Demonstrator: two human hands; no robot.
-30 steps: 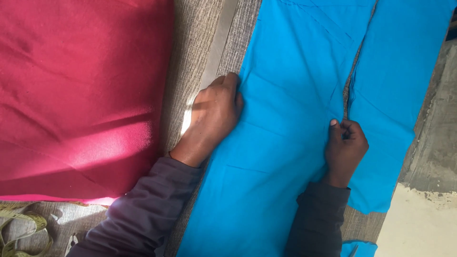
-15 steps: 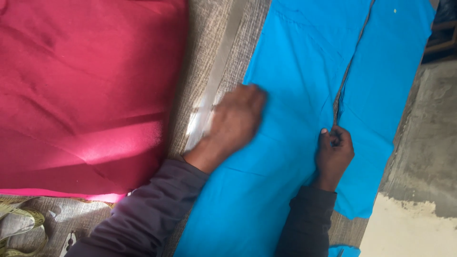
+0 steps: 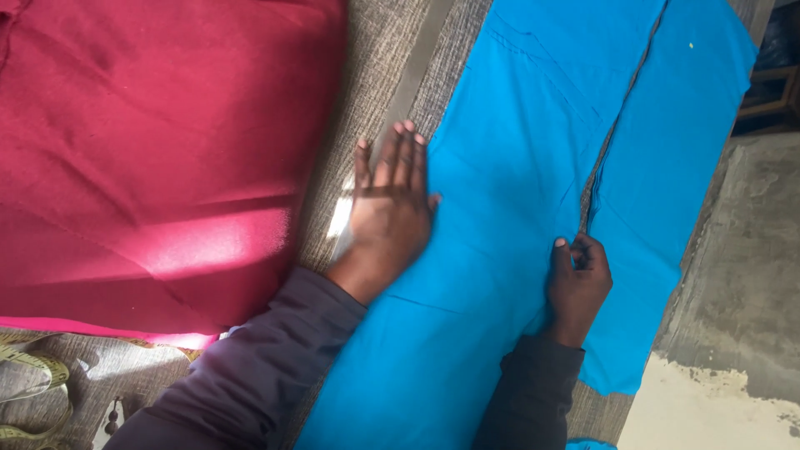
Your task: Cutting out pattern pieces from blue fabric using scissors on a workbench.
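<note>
Bright blue cut cloth (image 3: 500, 250) lies under the flat, spread left hand (image 3: 390, 204); the right hand (image 3: 577, 279) is curled closed, its grip hidden.

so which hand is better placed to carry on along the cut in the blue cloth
Right, probably. The right hand is closed at the end of the slit in the blue cloth. The left hand lies flat on the cloth's left edge, away from the slit.

daylit and fairly bright, with a sunlit patch glaring across the crimson fabric sheet (image 3: 150, 150) and the woven grey tabletop (image 3: 367, 75). soft shadows beneath both sleeves. slightly motion-blurred around the flat left hand (image 3: 390, 208); sharper elsewhere.
</note>
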